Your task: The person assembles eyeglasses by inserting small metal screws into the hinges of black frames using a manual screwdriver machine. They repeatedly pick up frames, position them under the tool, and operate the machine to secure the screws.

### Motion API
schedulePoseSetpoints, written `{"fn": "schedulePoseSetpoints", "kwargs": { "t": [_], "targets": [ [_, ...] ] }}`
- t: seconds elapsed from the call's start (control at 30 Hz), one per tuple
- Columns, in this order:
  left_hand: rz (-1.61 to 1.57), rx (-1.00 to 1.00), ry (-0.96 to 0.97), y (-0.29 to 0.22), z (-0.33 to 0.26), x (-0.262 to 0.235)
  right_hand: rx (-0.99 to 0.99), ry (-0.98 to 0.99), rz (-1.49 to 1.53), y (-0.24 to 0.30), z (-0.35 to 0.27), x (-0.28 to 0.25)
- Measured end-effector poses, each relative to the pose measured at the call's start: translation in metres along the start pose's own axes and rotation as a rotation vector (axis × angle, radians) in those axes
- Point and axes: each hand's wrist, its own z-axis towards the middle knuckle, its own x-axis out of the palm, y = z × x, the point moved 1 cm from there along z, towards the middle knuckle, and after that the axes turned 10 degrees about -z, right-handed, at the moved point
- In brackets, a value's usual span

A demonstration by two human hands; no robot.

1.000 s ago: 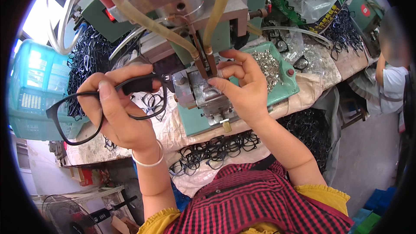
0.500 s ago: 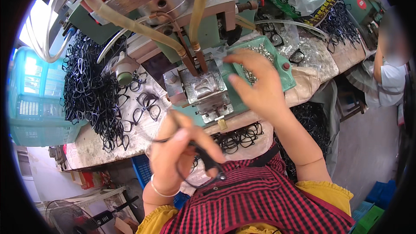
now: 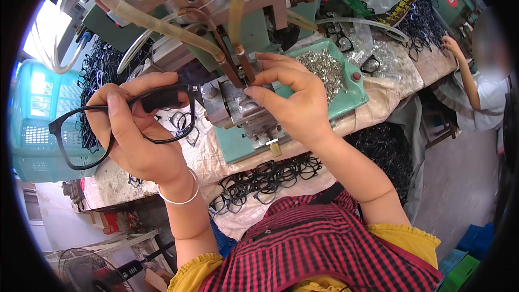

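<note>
My left hand [image 3: 138, 138] is closed on a black eyeglass frame [image 3: 168, 91], raised left of the machine's metal block. One corner of the frame reaches close to the block, and my fingers cover its middle. With thumb and fingertips together, my right hand [image 3: 297, 94] pinches just under the two copper-coloured tips [image 3: 231, 73] of the bench machine [image 3: 265, 2]. Whatever is in that pinch is too small to make out. Beneath the fingertips lies the metal fixture block [image 3: 240, 103]. A green tray [image 3: 348, 100] of small metal parts [image 3: 324, 73] stands right beside my right hand.
Dark eyeglass frames [image 3: 270, 176] lie along the bench's front edge, with more piled behind my left hand. A light-blue plastic basket [image 3: 32, 146] stands at left. Hoses [image 3: 157, 30] hang over the work. At far right a person [image 3: 489, 94] reaches toward another heap of frames.
My left hand has risen up and left, bringing the eyeglass frame beside the block. My right hand has moved left from the tray's edge to the machine's tips, its fingers now pinched.
</note>
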Motion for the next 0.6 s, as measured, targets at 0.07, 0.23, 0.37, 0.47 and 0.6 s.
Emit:
{"fn": "schedulePoseSetpoints", "kwargs": {
  "t": [0.07,0.23,0.37,0.47,0.6],
  "targets": [
    [-0.002,-0.005,-0.011,-0.001,0.0,0.0,0.05,0.0,0.021,-0.009,-0.005,0.0],
    [-0.02,-0.005,0.004,0.0,-0.001,-0.003,0.049,0.032,0.054,-0.004,-0.008,-0.004],
    [-0.002,-0.015,-0.022,-0.001,-0.002,-0.001,-0.045,-0.092,-0.109,-0.012,-0.001,-0.006],
    [0.083,-0.026,-0.113,-0.001,0.0,0.007,-0.251,-0.254,-0.6,-0.036,0.031,-0.023],
    [-0.022,-0.019,-0.037,-0.001,-0.002,0.0,-0.325,-0.111,-0.751,-0.083,0.051,-0.003]
  ]
}}
